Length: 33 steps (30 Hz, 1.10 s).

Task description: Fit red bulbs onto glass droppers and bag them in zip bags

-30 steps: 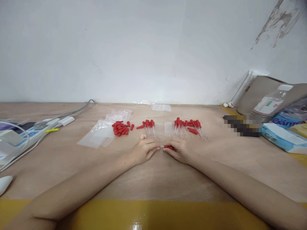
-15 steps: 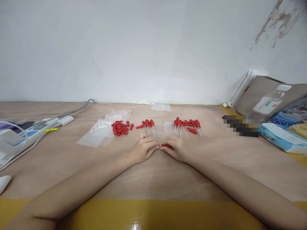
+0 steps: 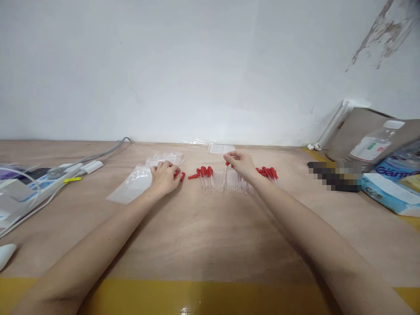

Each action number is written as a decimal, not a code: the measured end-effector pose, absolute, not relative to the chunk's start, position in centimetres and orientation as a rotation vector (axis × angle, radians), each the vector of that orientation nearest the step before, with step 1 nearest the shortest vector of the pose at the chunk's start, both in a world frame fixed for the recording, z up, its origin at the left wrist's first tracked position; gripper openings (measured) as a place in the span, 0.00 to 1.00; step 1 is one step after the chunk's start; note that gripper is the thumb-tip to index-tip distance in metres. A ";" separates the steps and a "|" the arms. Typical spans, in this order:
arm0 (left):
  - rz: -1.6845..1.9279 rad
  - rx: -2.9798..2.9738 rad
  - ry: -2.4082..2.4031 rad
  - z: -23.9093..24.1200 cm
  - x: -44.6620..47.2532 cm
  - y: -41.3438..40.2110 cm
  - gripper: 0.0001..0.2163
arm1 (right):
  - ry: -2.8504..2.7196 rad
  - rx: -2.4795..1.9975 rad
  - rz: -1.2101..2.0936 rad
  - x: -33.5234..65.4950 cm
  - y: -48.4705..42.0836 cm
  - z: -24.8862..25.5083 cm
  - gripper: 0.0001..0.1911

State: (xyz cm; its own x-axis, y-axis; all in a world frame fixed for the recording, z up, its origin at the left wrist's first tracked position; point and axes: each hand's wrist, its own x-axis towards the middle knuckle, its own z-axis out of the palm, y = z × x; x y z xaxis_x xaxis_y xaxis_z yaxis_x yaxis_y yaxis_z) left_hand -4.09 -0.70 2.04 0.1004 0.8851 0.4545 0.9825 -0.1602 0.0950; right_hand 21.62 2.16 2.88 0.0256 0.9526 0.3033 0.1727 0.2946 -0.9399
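Note:
My right hand (image 3: 242, 165) pinches a dropper (image 3: 227, 163) by its red rubber bulb, and the clear tube hangs down over the row of tubes. Bent and slightly apart, the fingers of my left hand (image 3: 165, 177) rest over the pile of red rubber bulbs (image 3: 177, 175), hiding most of it. Between my hands lies a row of bare clear tubes (image 3: 218, 180). Droppers with red bulbs (image 3: 205, 171) lie at the row's left end, a loose red bulb (image 3: 193, 176) beside them. More red-bulbed droppers (image 3: 269, 172) lie to the right, partly behind my right wrist.
Clear zip bags (image 3: 129, 186) lie left of the bulbs; another small bag (image 3: 221, 149) is near the wall. A power strip (image 3: 49, 183) with cables stands at the left. On the right are a plastic bottle (image 3: 370, 146), a tissue pack (image 3: 392, 192) and a pixelated dark object (image 3: 334, 176).
My hands were together in front of the row with a red bulb between them. Now the left has moved left onto the bulb pile, and the right has lifted a dropper above the tubes.

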 end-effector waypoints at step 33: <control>-0.356 -1.940 -2.000 1.8 -3.2 -0.4 0.20 | -2.058 -2.124 -0.124 33.2 -3.1 1.8 0.07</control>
State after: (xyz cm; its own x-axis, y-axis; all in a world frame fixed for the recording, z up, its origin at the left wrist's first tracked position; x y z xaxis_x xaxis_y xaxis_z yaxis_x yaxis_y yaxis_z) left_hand -3.20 -0.40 1.81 -0.0171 0.9151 0.4029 0.9979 0.0407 -0.0501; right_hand 33.21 -3.09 1.75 0.0374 0.9820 0.1852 0.9971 -0.0245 -0.0714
